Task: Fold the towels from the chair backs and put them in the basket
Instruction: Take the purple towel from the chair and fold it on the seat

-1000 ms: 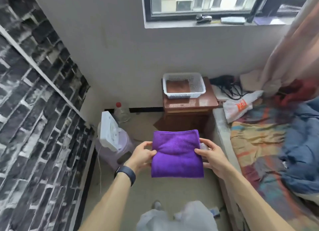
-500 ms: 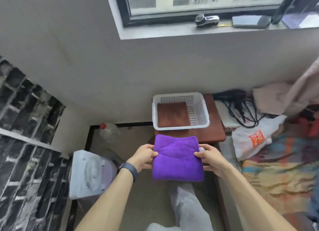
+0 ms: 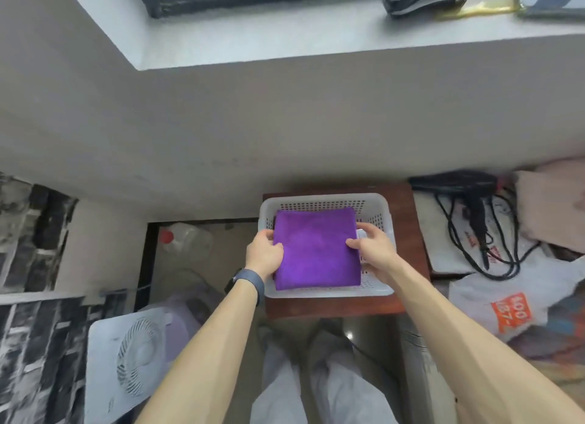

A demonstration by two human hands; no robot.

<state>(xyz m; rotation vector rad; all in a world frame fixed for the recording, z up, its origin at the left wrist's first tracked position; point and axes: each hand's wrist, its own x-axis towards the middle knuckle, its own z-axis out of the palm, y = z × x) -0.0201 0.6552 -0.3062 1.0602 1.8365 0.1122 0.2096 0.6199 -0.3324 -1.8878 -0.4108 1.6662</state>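
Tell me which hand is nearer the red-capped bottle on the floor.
Left. The left hand grips the purple towel at its left edge, the side facing the bottle; the right hand holds the opposite edge, over the white basket, farther away.

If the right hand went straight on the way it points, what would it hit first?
The right hand would probably meet the white basket's far wall beyond the purple towel it grips; depth unclear.

A lived-in room at home: a hair dryer (image 3: 459,181) is lying beside the wooden nightstand (image 3: 408,230), and a white fan (image 3: 133,360) is standing by the brick-patterned wall (image 3: 31,344).
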